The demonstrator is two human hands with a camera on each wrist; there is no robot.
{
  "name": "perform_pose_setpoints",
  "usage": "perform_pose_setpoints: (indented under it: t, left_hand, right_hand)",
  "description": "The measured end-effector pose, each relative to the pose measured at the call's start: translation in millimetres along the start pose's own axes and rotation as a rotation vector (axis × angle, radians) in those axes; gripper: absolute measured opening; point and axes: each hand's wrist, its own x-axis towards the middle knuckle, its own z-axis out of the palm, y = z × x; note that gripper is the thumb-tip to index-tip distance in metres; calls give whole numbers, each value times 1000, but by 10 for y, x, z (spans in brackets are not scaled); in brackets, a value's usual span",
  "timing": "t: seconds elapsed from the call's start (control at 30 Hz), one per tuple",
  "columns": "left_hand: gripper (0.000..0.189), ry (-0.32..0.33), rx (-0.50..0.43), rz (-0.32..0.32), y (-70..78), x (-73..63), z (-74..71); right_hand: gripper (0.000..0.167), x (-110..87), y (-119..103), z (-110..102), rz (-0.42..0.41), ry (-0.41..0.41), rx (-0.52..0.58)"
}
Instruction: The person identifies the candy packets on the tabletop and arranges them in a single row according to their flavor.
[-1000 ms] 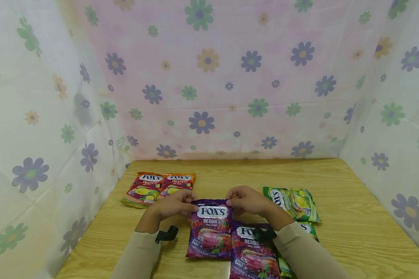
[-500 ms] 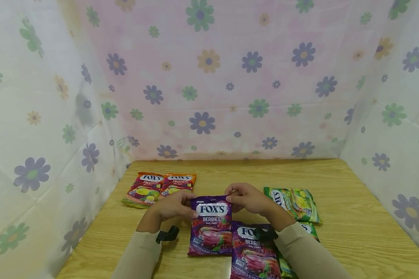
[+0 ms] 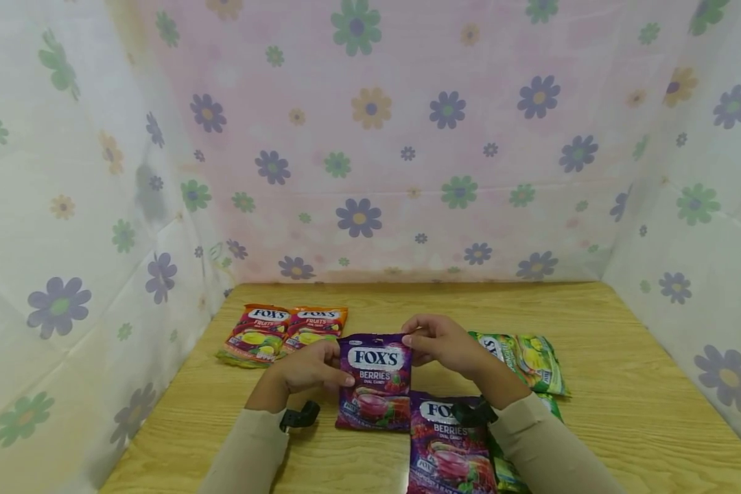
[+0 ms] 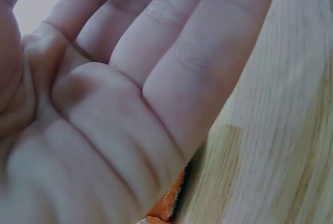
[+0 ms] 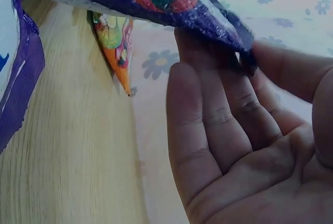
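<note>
A purple bag of Fox's Berries candy (image 3: 375, 394) is held between my two hands, its printed front facing me. My left hand (image 3: 309, 369) grips its left edge, thumb on the front and fingers behind. At the top right corner, my right hand (image 3: 449, 348) pinches the bag; the right wrist view shows thumb and fingertips on that purple corner (image 5: 229, 31). The left wrist view is mostly palm and long fingers (image 4: 171, 52), with a sliver of purple wrapper. A second purple Berries bag (image 3: 447, 456) lies just to the right, partly under my right wrist.
Two orange-red Fox's Fruits bags (image 3: 256, 334) lie side by side at the back left of the wooden table (image 3: 630, 425). Green candy bags (image 3: 537, 363) lie on the right, partly hidden by my right arm. Flowered cloth (image 3: 395, 171) walls in the table.
The held Berries bag has risen slightly and moved away from me. My left thumb has come further onto its front. The other bags have stayed in place.
</note>
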Motion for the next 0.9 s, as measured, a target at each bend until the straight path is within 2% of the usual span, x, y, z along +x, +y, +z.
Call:
perform_pose_setpoints:
  t: [0.2, 0.33, 0.43, 0.53, 0.67, 0.8, 0.9]
  left_hand:
    - [26, 59, 70, 21, 6, 0, -7]
    - [23, 99, 101, 25, 17, -16, -12]
    - [26, 124, 131, 38, 28, -37, -21]
    - [33, 142, 143, 53, 39, -52, -32]
    - [33, 130, 101, 94, 73, -62, -29]
    - [28, 102, 58, 127, 102, -72, -22]
    - [30, 107, 58, 139, 104, -81, -26]
  right_hand:
    - [56, -28, -14, -6, 58, 17, 93]
    - [72, -42, 4, 2, 121, -3, 121]
    - [83, -42, 43, 15, 164, -25, 99]
    - [72, -29, 80, 30, 170, -62, 52]
    - [46, -11, 100, 56, 144, -102, 10]
    - [35, 2, 123, 86, 120, -118, -18]
    - [30, 12, 141, 103, 106, -127, -30]
